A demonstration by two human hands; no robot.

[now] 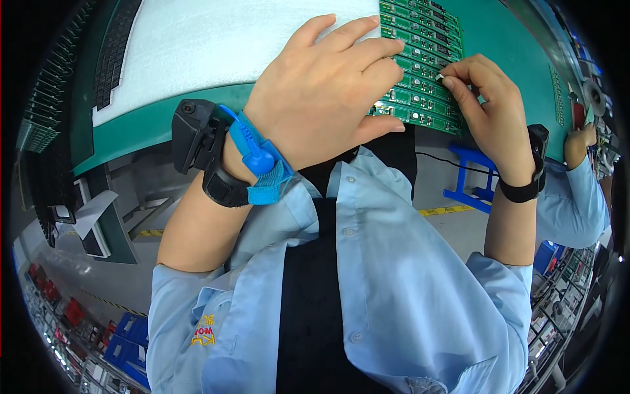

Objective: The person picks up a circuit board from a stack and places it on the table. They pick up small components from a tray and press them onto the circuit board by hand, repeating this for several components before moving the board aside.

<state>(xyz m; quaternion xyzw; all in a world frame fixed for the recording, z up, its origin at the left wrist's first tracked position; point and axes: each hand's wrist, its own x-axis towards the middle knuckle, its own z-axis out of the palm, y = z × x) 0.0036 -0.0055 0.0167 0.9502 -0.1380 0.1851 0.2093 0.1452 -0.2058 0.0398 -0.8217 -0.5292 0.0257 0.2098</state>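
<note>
A panel of green circuit boards, made of several long strips with small parts on them, lies on the green work surface. My left hand is open, its fingers spread over the left side of the panel and the edge of a white foam sheet. Between the thumb and index finger of my right hand is a small white part, pinched at the panel's right side. Its exact kind is too small to make out. A blue wrist strap and a black band circle my left wrist.
Black grid-like strips run along the foam's left edge. At the far left stands a rack of boards. Another person's hand is at the right, near another board strip. A blue stool stands below the table.
</note>
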